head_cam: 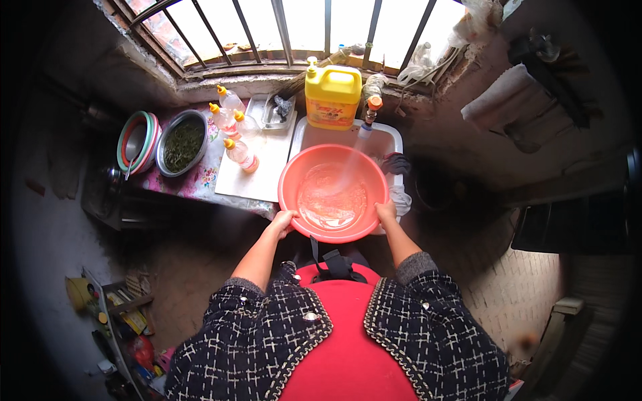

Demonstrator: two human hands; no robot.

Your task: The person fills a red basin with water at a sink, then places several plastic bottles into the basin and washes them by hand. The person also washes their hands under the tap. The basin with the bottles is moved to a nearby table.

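Observation:
A coral-pink plastic basin [288, 170] is held over the near part of a white sink [392, 131]. My left hand [284, 222] grips its rim at the lower left, thumb on top. On the other side my right hand [385, 212] clasps the rim at the lower right. Water streams from the tap [370, 118] down into the basin, and rippling water covers the bottom. A dark cloth or glove [396, 163] and a whitish rag [399, 199] hang on the sink's right edge, just beyond the basin.
A yellow detergent jug [333, 95] stands behind the sink. Several squeeze bottles with yellow caps [242, 155] sit on the white board [271, 175] at left. Farther left are a metal bowl of green leaves [184, 145] and stacked bowls [135, 143]. A barred window [301, 30] is ahead.

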